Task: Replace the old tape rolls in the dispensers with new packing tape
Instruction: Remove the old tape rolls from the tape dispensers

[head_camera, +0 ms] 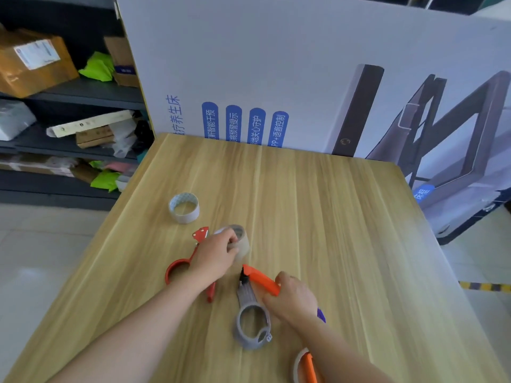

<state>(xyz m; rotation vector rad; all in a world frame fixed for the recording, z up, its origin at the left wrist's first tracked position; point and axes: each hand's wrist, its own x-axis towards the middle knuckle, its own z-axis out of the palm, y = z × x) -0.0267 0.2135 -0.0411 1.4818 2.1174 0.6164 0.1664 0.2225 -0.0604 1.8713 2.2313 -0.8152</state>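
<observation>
I saw the left hand [214,258] near the middle of the wooden table [345,217]; its fingers were curled tight round a clear packing tape roll [242,244], which sat at one o'clock from that hand. A red tape dispenser [178,269] lay partly under the hand; its ring was at eight o'clock. The right hand [293,297] was at five o'clock from the roll; its fingers were clamped on the orange handle [262,281] of a grey tape dispenser [251,324]; I could see the table through the grey ring. A white tape core [184,208] stood at eleven o'clock from the roll, well apart. An orange dispenser [309,366] poked in at six o'clock, under the right arm. A big printed board [276,64] stood at twelve o'clock; shelves [83,92] with boxes were at ten o'clock.
</observation>
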